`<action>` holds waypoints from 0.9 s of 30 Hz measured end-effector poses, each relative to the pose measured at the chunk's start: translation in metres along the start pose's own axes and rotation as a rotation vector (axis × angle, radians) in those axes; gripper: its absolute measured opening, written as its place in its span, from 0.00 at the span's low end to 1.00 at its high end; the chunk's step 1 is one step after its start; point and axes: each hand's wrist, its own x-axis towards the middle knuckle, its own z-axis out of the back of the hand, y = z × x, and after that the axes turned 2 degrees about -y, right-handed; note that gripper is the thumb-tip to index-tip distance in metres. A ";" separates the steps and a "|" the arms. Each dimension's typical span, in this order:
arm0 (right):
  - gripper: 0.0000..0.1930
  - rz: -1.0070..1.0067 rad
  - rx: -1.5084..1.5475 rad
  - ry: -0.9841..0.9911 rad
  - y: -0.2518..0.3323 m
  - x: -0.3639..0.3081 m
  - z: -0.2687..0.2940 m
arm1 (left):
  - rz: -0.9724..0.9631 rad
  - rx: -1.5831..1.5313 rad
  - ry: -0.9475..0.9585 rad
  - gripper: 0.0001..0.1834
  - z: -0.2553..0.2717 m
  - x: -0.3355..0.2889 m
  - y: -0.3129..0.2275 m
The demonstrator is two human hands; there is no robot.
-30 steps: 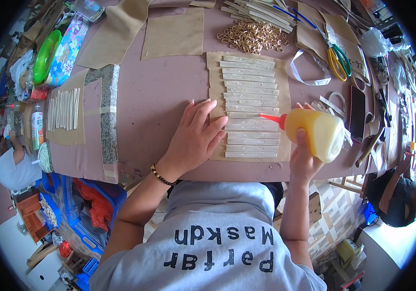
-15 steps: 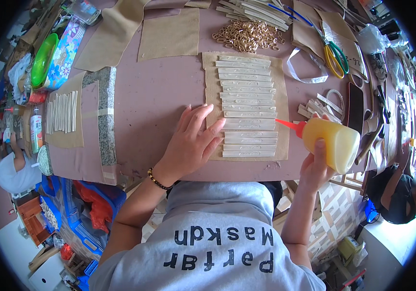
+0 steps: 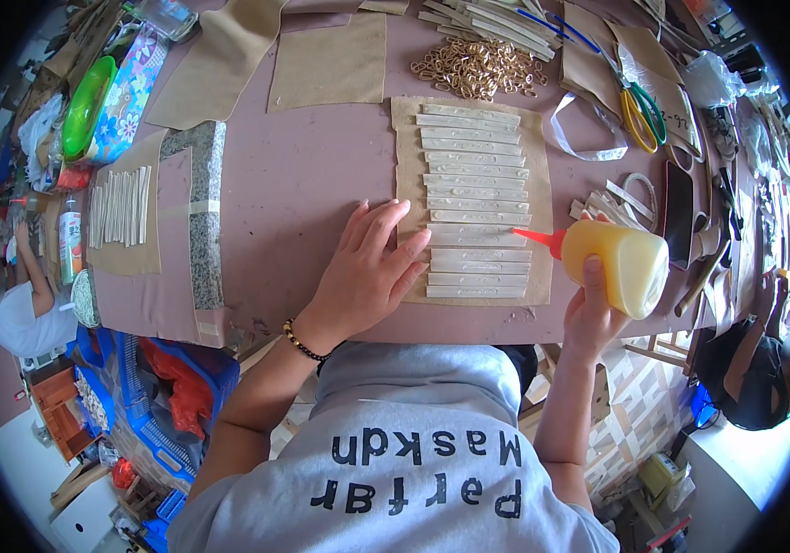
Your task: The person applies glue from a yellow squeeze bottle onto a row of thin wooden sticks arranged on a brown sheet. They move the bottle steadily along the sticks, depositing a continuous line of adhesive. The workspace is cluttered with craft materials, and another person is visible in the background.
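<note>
My right hand [image 3: 595,304] is wrapped round a squeeze bottle [image 3: 630,263] of yellowish liquid, tilted on its side. Its red nozzle [image 3: 535,238] points left, with the tip over the right end of a pale leather strip [image 3: 478,236]. Several such strips lie in a column on a tan leather sheet [image 3: 409,138], many with glossy clear drops on them. Palm down, my left hand [image 3: 372,263] rests at the sheet's left edge, fingers apart, its index fingertip by the end of that same strip. A beaded bracelet is on the left wrist.
Gold metal rings [image 3: 478,69] are heaped beyond the sheet. Scissors [image 3: 642,115] and a white tape loop [image 3: 588,138] lie at the right. More strips [image 3: 120,207] sit on leather at the left, beside a flowered box [image 3: 128,97]. Other people are at both sides.
My right hand has moved the bottle slightly left, bringing the nozzle tip from the strip's end to over the strip. The left hand stays nearly still.
</note>
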 end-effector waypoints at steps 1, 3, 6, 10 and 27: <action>0.27 0.000 0.011 0.015 0.001 -0.001 -0.003 | -0.003 0.000 0.000 0.20 0.000 0.000 0.000; 0.27 0.001 0.029 0.047 0.002 -0.002 -0.009 | -0.008 -0.002 -0.001 0.19 0.001 0.000 0.000; 0.27 0.016 -0.069 0.090 0.001 -0.004 -0.014 | -0.014 -0.002 -0.005 0.19 0.001 0.000 0.000; 0.27 0.002 -0.025 0.117 0.000 -0.007 -0.026 | -0.016 -0.003 -0.016 0.18 0.000 0.000 0.001; 0.28 -0.077 0.031 0.271 -0.004 -0.016 -0.066 | -0.015 -0.041 -0.059 0.16 -0.001 -0.001 0.003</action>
